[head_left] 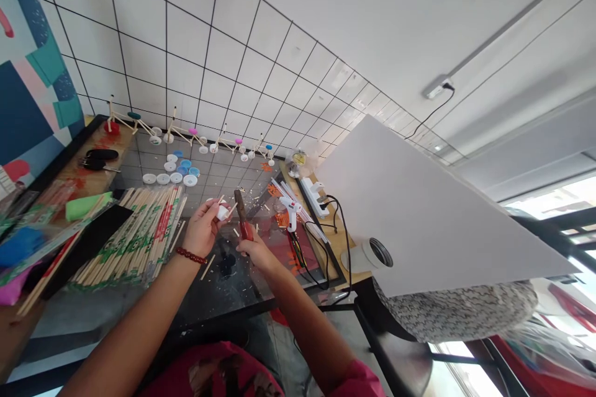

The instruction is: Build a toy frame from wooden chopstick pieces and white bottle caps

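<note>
My left hand [201, 229], with a beaded bracelet at the wrist, pinches a small white bottle cap [223, 212] with short pale wooden stick pieces at it. How the sticks sit on the cap is too small to tell. Just right of it, my right hand [256, 249] is closed round the red handles of a pair of pliers [241, 216]. Their dark, worn jaws point up and away, close beside the stick ends. Below the left hand a loose stick [207, 267] lies on the dark glossy tabletop [209, 304], among scattered wood chips.
Bundles of wrapped chopsticks [135, 232] lie left. Behind them are white and blue caps [184, 167]; along the wall stand several stick-and-cap models [223, 139]. A white glue gun [291, 211], power strip [314, 197] and black cables lie right, near a large white board [419, 217].
</note>
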Demonstrator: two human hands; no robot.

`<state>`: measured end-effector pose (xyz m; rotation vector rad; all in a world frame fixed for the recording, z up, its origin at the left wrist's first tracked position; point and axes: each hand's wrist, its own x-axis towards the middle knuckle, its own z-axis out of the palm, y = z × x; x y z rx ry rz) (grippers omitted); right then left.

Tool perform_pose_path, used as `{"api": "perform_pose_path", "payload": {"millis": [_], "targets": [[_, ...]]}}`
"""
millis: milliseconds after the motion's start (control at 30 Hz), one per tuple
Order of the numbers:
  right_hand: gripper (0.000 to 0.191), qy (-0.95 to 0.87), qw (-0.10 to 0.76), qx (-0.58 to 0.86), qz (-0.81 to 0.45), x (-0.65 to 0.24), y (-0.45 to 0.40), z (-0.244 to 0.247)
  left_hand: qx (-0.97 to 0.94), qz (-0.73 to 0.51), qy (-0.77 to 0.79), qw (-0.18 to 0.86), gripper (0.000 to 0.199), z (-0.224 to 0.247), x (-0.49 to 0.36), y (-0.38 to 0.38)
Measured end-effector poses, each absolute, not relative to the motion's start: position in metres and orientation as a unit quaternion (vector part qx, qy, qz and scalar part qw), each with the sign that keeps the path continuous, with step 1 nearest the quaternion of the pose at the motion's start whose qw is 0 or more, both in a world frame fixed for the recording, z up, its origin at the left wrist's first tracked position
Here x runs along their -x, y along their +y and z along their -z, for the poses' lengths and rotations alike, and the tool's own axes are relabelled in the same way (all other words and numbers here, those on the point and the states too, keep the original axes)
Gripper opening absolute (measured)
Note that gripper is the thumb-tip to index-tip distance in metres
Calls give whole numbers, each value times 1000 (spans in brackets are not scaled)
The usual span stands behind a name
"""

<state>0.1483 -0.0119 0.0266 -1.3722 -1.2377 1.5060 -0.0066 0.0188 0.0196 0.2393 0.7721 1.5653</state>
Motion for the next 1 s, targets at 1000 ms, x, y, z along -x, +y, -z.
{"api": "perform_pose_path", "payload": {"millis": [1000], "targets": [[83,-784,213,533,-236,-185,-42,-9,-20,-663,304,683,18,-22,7,14]]}}
